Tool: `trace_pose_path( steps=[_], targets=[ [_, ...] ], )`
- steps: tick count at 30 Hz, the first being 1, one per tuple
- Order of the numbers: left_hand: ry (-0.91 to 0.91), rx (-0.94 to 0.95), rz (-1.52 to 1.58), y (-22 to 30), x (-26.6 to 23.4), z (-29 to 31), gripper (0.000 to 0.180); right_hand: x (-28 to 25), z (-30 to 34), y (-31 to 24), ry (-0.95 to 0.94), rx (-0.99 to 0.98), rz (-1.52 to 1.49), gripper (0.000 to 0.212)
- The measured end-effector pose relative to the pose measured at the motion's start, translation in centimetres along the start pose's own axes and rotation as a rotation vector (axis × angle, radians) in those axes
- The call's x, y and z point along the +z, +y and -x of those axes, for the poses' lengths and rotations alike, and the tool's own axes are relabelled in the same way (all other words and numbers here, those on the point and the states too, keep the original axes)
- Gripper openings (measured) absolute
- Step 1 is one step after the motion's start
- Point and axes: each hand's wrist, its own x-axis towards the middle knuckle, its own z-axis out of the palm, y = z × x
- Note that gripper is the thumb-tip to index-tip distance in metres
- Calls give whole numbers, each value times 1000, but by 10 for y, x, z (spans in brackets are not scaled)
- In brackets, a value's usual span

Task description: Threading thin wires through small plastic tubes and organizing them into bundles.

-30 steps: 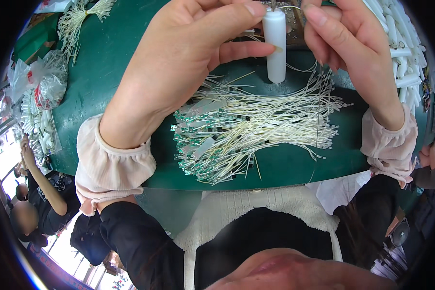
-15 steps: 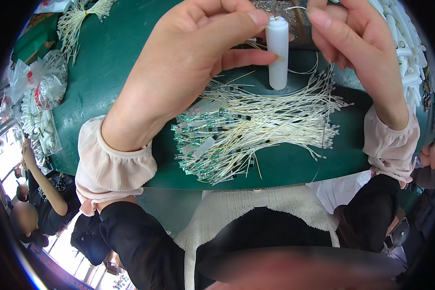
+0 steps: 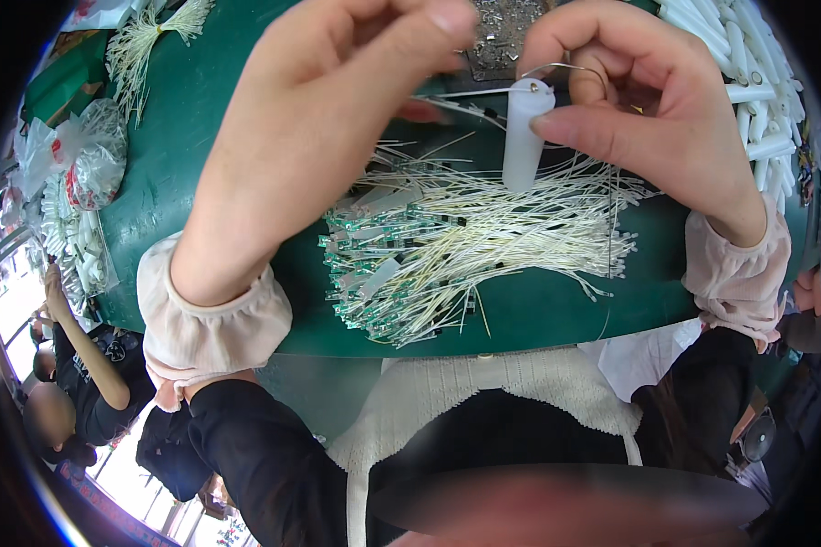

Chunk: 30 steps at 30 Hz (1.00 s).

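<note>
A slim white cylinder with a small metal spot on its top end stands almost upright over the wire bundle. My right hand pinches it near the top, thumb on its right side. A thin wire loops from the cylinder's top to my right fingers. My left hand is raised to the left of the cylinder, its fingers partly hidden and blurred. Between that hand and the cylinder's top runs a pale wire. Below lies a big bundle of white wires with small green circuit boards at their left ends.
Many white cylinders are heaped at the right. A metal tray with silvery bits sits at the back. On the left of the green table are tied wires and plastic bags. Another person is at the far left.
The cylinder has passed from my left fingers to my right hand and come slightly nearer. My left hand has drawn away leftward from it; my right hand has moved left.
</note>
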Motion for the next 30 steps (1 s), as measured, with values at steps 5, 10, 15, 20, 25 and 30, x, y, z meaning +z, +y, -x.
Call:
trace_pose_path(
  steps=[5,10,15,20,25,30],
  targets=[
    [-213,-62,-23,4,-17,1,17,3,-2,-1,-10,23,-2,30],
    [-400,27,56,-14,-26,-17,17,3,-3,3,19,-36,43,28],
    [-171,-74,160,-2,-14,-10,18,6,-1,8,65,-45,-21,25],
    [-70,-54,28,0,-14,-9,16,-4,-7,-4,-27,146,-27,23],
    [121,176,-358,9,-4,-5,12,9,-4,9,75,-112,101,21],
    [183,109,-318,16,9,8,9,9,-4,-9,131,-75,146,22]
  ],
)
